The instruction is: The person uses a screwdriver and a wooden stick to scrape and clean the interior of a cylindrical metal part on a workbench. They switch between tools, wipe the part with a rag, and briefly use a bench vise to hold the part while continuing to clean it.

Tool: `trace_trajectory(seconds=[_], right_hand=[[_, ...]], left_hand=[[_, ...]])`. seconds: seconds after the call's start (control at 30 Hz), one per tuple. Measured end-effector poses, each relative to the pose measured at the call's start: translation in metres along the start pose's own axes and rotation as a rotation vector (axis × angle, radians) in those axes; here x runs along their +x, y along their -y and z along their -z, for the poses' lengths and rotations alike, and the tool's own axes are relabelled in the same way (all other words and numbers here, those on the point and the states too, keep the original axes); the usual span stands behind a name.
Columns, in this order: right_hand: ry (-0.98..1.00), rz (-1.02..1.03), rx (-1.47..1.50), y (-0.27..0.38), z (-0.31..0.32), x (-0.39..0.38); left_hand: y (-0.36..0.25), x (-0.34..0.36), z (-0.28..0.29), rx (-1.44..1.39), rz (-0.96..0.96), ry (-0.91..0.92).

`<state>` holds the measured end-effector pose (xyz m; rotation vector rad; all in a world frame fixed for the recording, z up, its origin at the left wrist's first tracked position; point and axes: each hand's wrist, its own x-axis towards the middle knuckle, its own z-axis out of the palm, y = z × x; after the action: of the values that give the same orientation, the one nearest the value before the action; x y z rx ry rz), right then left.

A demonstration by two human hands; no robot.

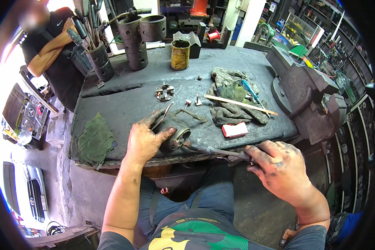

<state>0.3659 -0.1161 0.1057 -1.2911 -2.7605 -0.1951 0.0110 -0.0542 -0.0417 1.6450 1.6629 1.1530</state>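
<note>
Dark metal housing [177,124], left hand [147,135] clamped on it, right hand [278,165], knuckles up, wrapped around a long tool [226,152]

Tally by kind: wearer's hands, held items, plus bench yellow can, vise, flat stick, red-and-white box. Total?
Hands, left hand and right hand: 2
Held metal housing: 1
Held tool: 1
Yellow can: 1
Vise: 1
Flat stick: 1
Red-and-white box: 1
Total: 8
</note>
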Motion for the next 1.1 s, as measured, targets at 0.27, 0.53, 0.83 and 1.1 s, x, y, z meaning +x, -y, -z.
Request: trace_trajectory(seconds=[0.27,0.53,0.83,1.1], right_hand=[[-0.054,-0.129,0.096,-0.016,0.016,-0.023],[-0.127,-0.189,0.113,-0.034,0.0,-0.042],[-0.083,-0.121,0.176,-0.027,-0.002,-0.035],[-0.066,-0.042,0.205,-0.024,-0.004,-0.031]], left_hand=[[0.018,-0.005,0.005,0.083,-0.29,-0.221],[0.022,-0.085,0.016,-0.029,-0.314,-0.193],[0.01,-0.118,-0.021,0.318,-0.12,-0.041],[0.004,-0.115,-0.025,0.277,-0.095,-0.02]])
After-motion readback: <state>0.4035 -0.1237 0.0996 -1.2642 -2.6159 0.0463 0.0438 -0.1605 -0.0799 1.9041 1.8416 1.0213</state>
